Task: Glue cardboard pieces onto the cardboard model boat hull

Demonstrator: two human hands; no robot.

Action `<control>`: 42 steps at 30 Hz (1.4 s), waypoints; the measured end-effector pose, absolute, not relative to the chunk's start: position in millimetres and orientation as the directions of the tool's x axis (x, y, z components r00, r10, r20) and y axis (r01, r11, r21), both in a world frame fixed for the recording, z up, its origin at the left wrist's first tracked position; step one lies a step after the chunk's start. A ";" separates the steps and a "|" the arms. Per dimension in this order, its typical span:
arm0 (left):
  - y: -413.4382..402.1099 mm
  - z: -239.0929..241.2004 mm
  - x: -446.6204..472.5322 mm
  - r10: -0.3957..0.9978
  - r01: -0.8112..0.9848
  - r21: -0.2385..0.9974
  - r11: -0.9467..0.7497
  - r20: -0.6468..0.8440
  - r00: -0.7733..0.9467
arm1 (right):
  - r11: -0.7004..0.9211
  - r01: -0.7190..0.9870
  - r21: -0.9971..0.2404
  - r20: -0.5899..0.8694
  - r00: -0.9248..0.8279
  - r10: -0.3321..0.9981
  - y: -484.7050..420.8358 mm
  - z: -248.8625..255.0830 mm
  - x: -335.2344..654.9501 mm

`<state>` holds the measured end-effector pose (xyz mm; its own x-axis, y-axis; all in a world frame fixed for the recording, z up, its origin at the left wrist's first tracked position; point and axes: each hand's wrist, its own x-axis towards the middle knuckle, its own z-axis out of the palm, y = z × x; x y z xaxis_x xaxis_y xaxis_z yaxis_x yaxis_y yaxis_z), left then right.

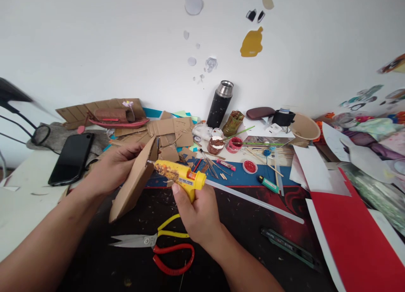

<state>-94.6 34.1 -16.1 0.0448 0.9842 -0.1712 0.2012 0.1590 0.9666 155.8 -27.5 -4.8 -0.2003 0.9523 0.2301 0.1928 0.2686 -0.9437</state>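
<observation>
A yellow hot glue gun [182, 176] is gripped in my right hand [201, 210], and a long clear glue stick [256, 201] juts from its back end. Its stained nozzle points left, at the upper edge of a folded cardboard piece [134, 180]. My left hand [118, 165] holds that cardboard tilted from behind, with some fingers hidden by it. Just below lie scissors [155, 240] with one yellow and one red handle, blades parted and pointing left.
On the left rest a black phone [72, 159] and a red boat model [118, 120]. Paint jars [234, 144], cardboard scraps [169, 129] and a black thermos [220, 104] stand toward the wall. A utility knife [291, 247] and red sheet [351, 233] lie on the right.
</observation>
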 end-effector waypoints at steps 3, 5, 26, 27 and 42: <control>34.0 -17.6 -95.9 0.982 0.201 0.965 0.167 -0.180 0.051 | 0.257 0.196 -0.946 0.220 -0.189 0.957 -27.2 -5.1 155.9; 34.0 -17.9 -96.1 0.983 0.202 0.966 0.161 -0.176 0.060 | 0.250 0.190 -0.950 0.218 -0.172 0.961 -27.1 -5.3 155.6; 32.2 -12.9 -93.3 0.975 0.131 0.969 0.211 -0.218 0.040 | 0.232 0.163 -0.959 0.201 -0.185 0.962 -26.4 -4.7 155.3; 31.9 -12.2 -92.3 0.974 0.118 0.970 0.215 -0.221 0.048 | 0.237 0.160 -0.958 0.207 -0.182 0.961 -26.1 -4.5 155.2; 31.3 0.3 -81.2 0.960 0.134 0.953 0.271 -0.278 0.038 | 0.158 0.166 -0.973 0.129 -0.170 0.977 -27.8 -9.6 156.3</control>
